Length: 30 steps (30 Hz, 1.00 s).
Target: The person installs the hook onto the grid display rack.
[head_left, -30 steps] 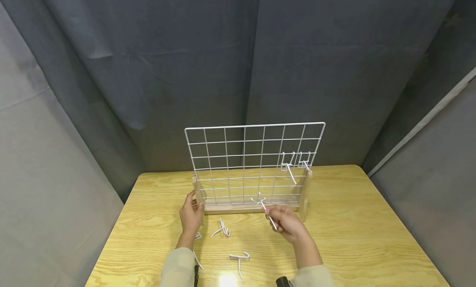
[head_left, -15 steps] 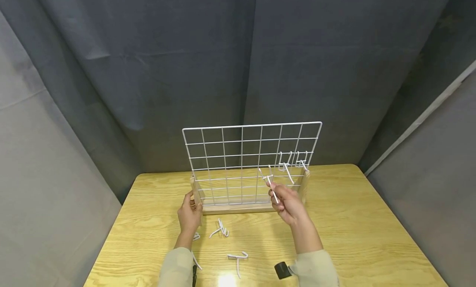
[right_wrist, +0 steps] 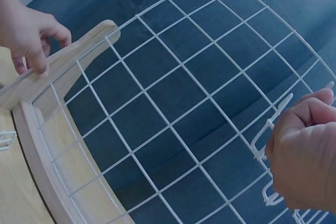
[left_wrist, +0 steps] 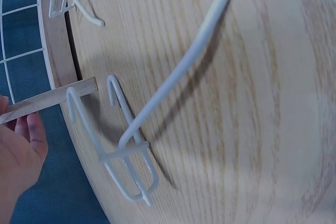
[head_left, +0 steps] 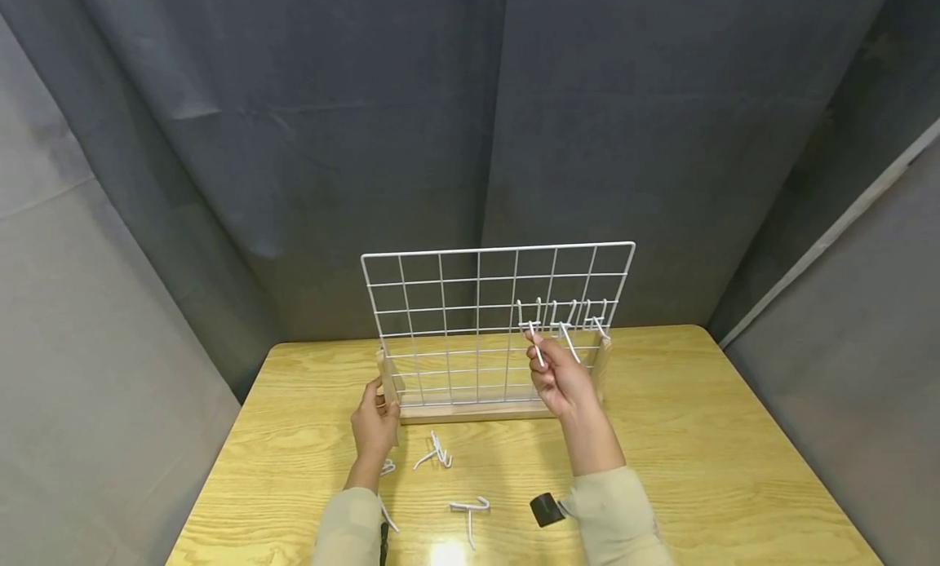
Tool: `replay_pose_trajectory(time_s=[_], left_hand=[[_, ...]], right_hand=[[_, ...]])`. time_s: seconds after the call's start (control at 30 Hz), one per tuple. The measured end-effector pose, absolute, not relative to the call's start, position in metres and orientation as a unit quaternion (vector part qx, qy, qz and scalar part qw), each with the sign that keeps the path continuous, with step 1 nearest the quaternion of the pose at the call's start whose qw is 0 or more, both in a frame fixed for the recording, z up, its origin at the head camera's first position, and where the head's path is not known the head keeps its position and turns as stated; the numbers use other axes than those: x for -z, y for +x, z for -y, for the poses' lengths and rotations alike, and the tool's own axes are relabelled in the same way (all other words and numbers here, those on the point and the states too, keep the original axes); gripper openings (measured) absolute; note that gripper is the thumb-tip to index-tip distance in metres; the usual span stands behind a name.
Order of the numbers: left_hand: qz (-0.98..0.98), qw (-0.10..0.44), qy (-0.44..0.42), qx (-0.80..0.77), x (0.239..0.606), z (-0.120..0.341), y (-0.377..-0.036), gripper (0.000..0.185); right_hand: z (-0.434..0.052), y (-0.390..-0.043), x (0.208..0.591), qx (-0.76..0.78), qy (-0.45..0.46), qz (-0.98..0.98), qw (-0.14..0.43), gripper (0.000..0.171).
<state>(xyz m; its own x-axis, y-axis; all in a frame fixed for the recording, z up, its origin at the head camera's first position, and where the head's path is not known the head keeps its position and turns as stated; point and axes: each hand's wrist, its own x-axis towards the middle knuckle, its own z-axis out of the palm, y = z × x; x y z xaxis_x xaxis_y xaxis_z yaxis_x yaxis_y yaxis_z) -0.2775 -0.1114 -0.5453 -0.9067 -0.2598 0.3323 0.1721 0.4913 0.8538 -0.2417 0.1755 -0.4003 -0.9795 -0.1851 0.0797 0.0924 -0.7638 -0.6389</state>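
Observation:
In the head view, a white wire grid panel (head_left: 478,293) stands upright in a wooden stand (head_left: 470,414). My right hand (head_left: 564,380) pinches the prong of a white wire display hook (head_left: 529,324), whose two bent ends are at a horizontal wire of the grid; whether they are seated over it cannot be told. Two similar hooks hang just to its right, a long-pronged hook (head_left: 564,328) and an outermost hook (head_left: 596,320). My left hand (head_left: 373,426) grips the stand's left wooden side piece (left_wrist: 52,98), thumb and fingers on opposite faces.
Several loose white hooks lie on the wooden table (head_left: 698,435): one hook (head_left: 438,450) before the stand, another hook (head_left: 470,506) nearer me, and more partly hidden by the left forearm. Dark grey curtain (head_left: 367,142) hangs behind. A black wrist device (head_left: 547,510) sits at the right sleeve.
My right hand has risen from the grid's bottom with the hook, bringing its bent ends up to a higher wire, left of the hung hooks. The left hand keeps its grip on the stand.

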Motion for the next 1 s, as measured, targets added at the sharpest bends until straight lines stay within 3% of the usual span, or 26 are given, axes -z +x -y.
replay_pose_trajectory(time_s=[0.17,0.3,0.8,1.0], left_hand=[[0.838,0.215,0.029,0.501,0.546,0.111,-0.278,0.050],[0.837,0.219,0.027,0.500,0.546,0.111,-0.278,0.050],[0.837,0.226,0.027,0.497,0.546,0.114,-0.275,0.050],[0.836,0.229,0.015,0.499,0.545,0.113,-0.276,0.049]], right_hand=[[-0.173,-0.245,0.393,0.944,0.005,-0.322,0.067,0.024],[-0.171,-0.245,0.392,0.943,0.035,-0.324,0.059,0.021],[-0.173,-0.239,0.421,0.936,0.018,-0.345,0.075,0.032],[-0.171,-0.228,0.451,0.914,0.051,-0.397,0.067,0.025]])
